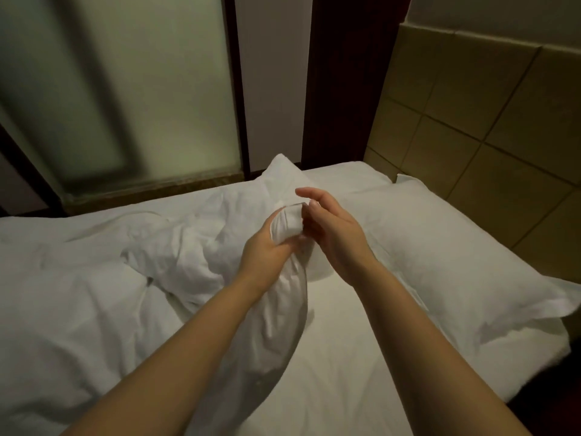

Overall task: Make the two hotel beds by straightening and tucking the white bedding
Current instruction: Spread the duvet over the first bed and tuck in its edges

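White bed (339,366) with pillow (440,256) and rumpled duvet (94,278) on it

Fingertips of our left hand (267,247) vanish inside the bunched duvet (94,278); whether our right hand (330,225) pinches that fold, we cannot tell. Our 2 forearms leave at 6 o'clock, the duvet at 9, the pillow (440,262) at 3

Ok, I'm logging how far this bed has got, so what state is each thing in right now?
duvet: crumpled, heaped on the left side of the bed, one corner lifted.
pillow: lying flat at the head of the bed.
bottom sheet: uncovered, mostly smooth.
left hand: grips the bunched duvet corner.
right hand: open, fingers at that corner.
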Demonstrator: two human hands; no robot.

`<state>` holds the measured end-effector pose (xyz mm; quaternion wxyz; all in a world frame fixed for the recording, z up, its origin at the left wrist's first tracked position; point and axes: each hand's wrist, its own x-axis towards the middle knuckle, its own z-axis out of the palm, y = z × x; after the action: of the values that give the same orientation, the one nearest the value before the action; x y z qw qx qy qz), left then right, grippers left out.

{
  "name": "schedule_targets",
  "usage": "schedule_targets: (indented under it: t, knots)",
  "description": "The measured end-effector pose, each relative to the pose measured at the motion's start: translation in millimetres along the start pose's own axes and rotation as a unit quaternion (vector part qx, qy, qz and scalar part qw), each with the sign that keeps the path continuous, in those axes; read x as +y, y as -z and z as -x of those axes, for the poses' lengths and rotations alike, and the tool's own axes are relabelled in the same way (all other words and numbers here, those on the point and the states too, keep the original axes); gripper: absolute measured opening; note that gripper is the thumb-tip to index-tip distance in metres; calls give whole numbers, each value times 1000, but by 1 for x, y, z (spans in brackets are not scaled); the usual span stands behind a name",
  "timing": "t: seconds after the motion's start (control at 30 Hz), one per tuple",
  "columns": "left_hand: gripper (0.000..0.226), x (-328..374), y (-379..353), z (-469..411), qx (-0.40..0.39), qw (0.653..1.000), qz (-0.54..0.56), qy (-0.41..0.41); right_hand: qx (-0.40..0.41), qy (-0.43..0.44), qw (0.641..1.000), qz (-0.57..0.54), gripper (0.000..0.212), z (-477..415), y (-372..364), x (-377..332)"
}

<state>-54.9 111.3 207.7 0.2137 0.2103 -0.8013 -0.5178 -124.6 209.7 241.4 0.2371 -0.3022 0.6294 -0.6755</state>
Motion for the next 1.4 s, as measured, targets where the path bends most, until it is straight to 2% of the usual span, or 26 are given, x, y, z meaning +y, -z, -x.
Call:
schedule_targets:
  t: [0.07, 0.17, 0.23, 0.33, 0.47, 0.53, 0.57, 0.67, 0.77, 0.83, 0.9, 0.97, 1.0, 1.07, 1.13, 1.2, 1.23, 1.27, 1.3, 1.37, 1.4]
  knots:
    - [16, -2, 8, 3, -1, 995, 99, -1, 22, 5, 1000, -14, 17, 4, -3, 6]
    - [10, 2, 18, 9, 27, 989, 147, 7, 108, -5, 992, -68, 22, 16, -8, 30]
    - [14, 7, 28, 13, 50, 982, 179, 15, 107, -48, 993, -2, 46, 27, -10, 56]
    - [17, 14, 48, 15, 62, 979, 192, 15, 50, -137, 983, 114, 89, 39, -17, 91]
    - [21, 18, 67, 23, 54, 980, 191, 13, 94, -98, 979, 155, 94, 23, -24, 94]
    - [23, 14, 78, 28, 58, 981, 181, 22, 86, -63, 973, 206, 87, 9, -25, 87]
    - [25, 11, 84, 29, 63, 982, 175, 25, 68, -52, 971, 224, 76, 3, -25, 82]
    - [28, 3, 98, 36, 75, 986, 146, 34, -3, -75, 977, 198, 23, -6, -31, 62]
    - [29, 3, 115, 37, 107, 987, 110, 40, 7, -77, 979, 187, 26, -4, -38, 44]
    - [41, 0, 131, 32, 114, 989, 74, 50, 5, -60, 978, 200, 23, -1, -43, 28]
    - [57, -7, 146, 22, 92, 992, 2, 84, 7, -36, 979, 202, 18, 1, -45, 9]
    - [51, -10, 156, 16, 63, 990, -89, 94, 14, 0, 978, 210, 13, 1, -46, -11]
    - [44, -6, 157, 14, 62, 988, -126, 62, 10, 20, 975, 223, 14, 1, -46, -19]
    - [47, 9, 150, 15, 54, 978, -184, -79, -15, 43, 962, 270, 25, 0, -47, -31]
    - [57, 34, 133, 19, -13, 939, -265, -218, -45, 39, 944, 325, 28, 3, -46, -40]
    - [60, 54, 110, 23, -105, 883, -388, -242, -62, 37, 940, 332, 16, 11, -40, -48]
    - [62, 57, 102, 22, -128, 867, -421, -234, -62, 35, 945, 319, 8, 17, -35, -54]
    - [60, 59, 95, 21, -132, 870, -414, -231, -59, 36, 951, 300, 7, 23, -30, -60]
    - [52, 59, 89, 22, -123, 892, -363, -239, -56, 39, 956, 284, 10, 28, -24, -65]
    - [37, 58, 77, 28, -116, 946, -172, -248, -61, 38, 963, 262, 14, 39, -12, -73]
    - [32, 58, 72, 31, -115, 958, -87, -249, -78, 28, 964, 253, 18, 44, -7, -74]
